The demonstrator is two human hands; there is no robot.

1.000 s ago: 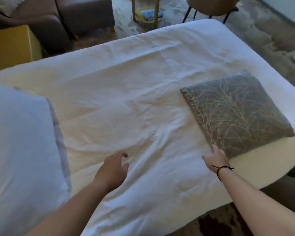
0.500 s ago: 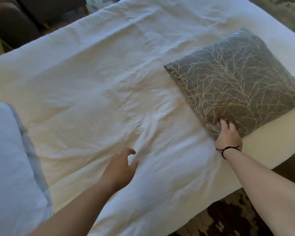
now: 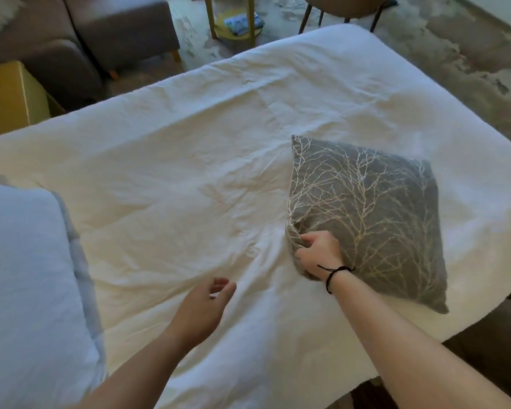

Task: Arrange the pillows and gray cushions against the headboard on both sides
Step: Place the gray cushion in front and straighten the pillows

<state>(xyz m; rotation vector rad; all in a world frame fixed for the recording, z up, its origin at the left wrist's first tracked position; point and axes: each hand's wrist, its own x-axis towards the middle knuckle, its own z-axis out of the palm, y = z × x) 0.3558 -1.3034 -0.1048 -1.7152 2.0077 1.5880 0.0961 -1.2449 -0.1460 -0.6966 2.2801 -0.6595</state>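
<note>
Head view: right hand grips the near-left corner of the gray cushion, which lies on the bed. Left hand hovers loose and empty above the sheet; white pillow at far left.

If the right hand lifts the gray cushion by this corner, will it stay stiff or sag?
Probably it sags: the gray cushion already bunches and dents where the right hand grips its corner. It looks plump and soft, so likely light. It is flat-sided, so unlikely to roll.
</note>
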